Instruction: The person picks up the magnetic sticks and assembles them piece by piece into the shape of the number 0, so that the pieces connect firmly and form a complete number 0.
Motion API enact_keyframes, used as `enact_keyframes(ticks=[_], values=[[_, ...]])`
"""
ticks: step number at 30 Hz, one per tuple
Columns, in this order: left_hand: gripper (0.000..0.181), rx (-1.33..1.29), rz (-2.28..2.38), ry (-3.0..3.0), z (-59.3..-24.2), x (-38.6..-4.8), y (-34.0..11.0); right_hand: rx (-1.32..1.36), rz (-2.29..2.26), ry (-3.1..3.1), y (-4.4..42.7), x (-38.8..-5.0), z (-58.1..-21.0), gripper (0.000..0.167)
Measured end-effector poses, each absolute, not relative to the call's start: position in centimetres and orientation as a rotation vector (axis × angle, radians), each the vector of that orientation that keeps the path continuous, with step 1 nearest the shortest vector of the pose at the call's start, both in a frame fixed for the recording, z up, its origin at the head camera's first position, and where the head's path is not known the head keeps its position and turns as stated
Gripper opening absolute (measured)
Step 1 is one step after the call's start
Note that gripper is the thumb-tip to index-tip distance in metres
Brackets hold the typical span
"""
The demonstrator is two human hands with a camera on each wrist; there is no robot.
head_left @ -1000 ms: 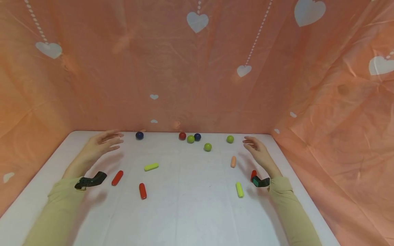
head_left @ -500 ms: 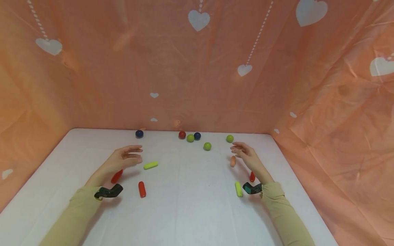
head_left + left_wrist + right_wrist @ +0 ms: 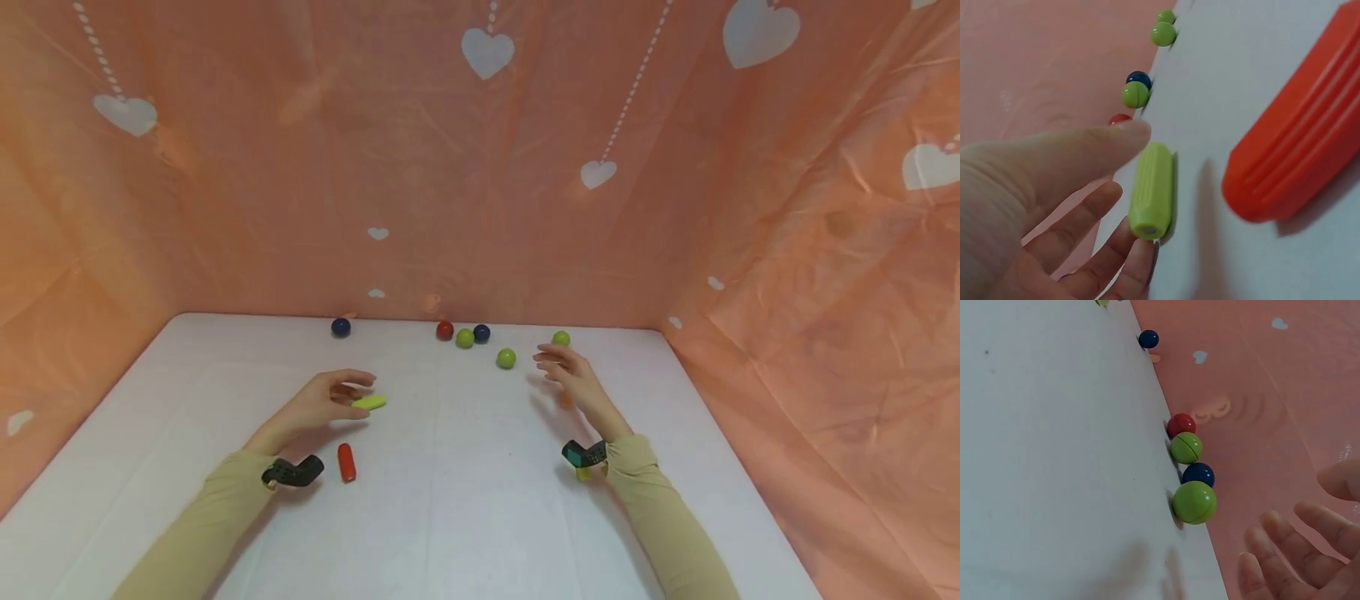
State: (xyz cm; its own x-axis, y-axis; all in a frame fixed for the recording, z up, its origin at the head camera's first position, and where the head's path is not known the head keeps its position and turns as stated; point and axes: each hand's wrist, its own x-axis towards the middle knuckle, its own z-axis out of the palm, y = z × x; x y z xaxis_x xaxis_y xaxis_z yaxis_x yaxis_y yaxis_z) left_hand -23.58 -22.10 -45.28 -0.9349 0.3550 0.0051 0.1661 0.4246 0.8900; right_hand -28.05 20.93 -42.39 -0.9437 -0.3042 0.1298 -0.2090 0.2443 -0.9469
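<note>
My left hand (image 3: 322,402) hovers at a yellow-green ridged stick (image 3: 1152,190), thumb and fingers apart on either side of it. Whether a fingertip touches the stick, I cannot tell. A red ridged stick (image 3: 347,462) lies nearer me, below that hand. Over the right half of the table, my right hand (image 3: 577,385) is raised with spread, slightly bent fingers and holds nothing. Partly covered by it is an orange stick (image 3: 566,401). Just beyond its fingers sits a green ball (image 3: 561,338). Another yellow-green stick (image 3: 582,474) is mostly hidden under the right wrist camera.
Along the back edge of the white table (image 3: 450,517) rest a blue ball (image 3: 341,327), a red ball (image 3: 445,331), a green ball (image 3: 465,338) and a second blue ball (image 3: 482,333). Another green ball (image 3: 506,358) lies slightly nearer. Orange cloth (image 3: 420,167) with hearts hangs behind.
My left hand has moved right and nearer to me, reaching the yellow-green stick. My right hand has shifted left. One red stick on each side is now hidden by my arms or hands.
</note>
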Motion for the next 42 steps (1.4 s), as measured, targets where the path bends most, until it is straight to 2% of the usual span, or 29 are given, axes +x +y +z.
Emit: enact_keyframes(ticks=[8,18,30,42], values=[[0.044,0.519,1.442,2.553,-45.6,-24.0,-21.2,-0.541,-1.784,2.503,19.9,-30.1,-43.1,0.038],[0.034,0.518,1.387,2.647,-45.9,-23.7,-20.9,-0.616,-1.675,2.535,18.0,-32.7,-45.0,0.048],[0.031,0.537,1.327,2.712,-46.1,-23.8,-20.7,-0.582,-1.498,2.645,14.9,-32.8,-45.8,0.047],[0.031,0.587,1.34,2.702,-45.7,-23.7,-20.3,-0.517,-1.461,2.692,14.8,-33.1,-46.0,0.043]])
